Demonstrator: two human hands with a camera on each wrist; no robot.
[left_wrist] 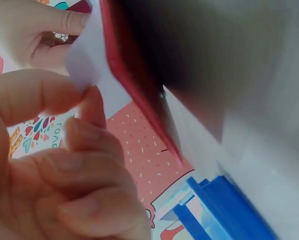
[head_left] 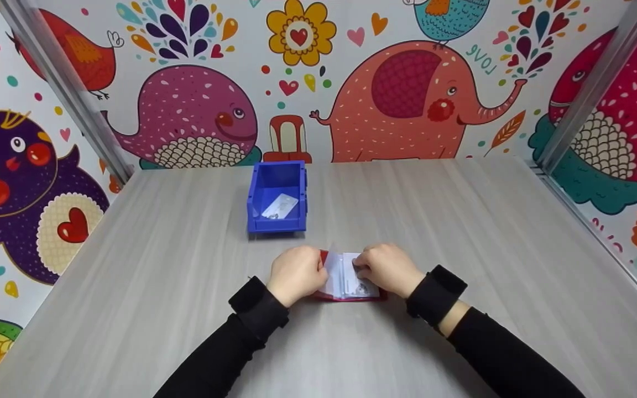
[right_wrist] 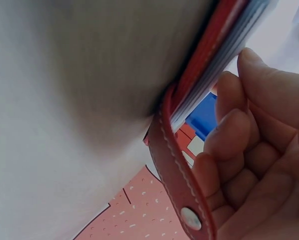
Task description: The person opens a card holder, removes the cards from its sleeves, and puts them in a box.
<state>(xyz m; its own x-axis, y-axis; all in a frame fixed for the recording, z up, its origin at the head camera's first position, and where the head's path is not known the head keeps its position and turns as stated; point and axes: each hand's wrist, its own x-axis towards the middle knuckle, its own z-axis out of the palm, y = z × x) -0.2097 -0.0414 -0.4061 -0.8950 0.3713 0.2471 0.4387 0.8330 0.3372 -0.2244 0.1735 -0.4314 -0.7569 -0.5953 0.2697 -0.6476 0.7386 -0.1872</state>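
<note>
A red card holder [head_left: 383, 296] with clear plastic sleeves lies opened on the table between both hands. My left hand [head_left: 296, 273] pinches a translucent sleeve [left_wrist: 92, 62] on the left side between thumb and index finger. On the right side, my right hand [head_left: 391, 270] pinches at the stack of sleeves, its thumb tip at their edge in the right wrist view. A white card with a dark print [head_left: 361, 288] shows on that side, partly hidden by the fingers. The holder's red strap [right_wrist: 172, 165] with a metal snap hangs beside the right fingers.
Beyond the hands stands a blue bin [head_left: 278, 225] with a white card [head_left: 281, 207] lying in it. A wall with cartoon animals [head_left: 401, 110] closes off the back of the wood-grain table [head_left: 462, 221]. Metal posts rise at both back corners.
</note>
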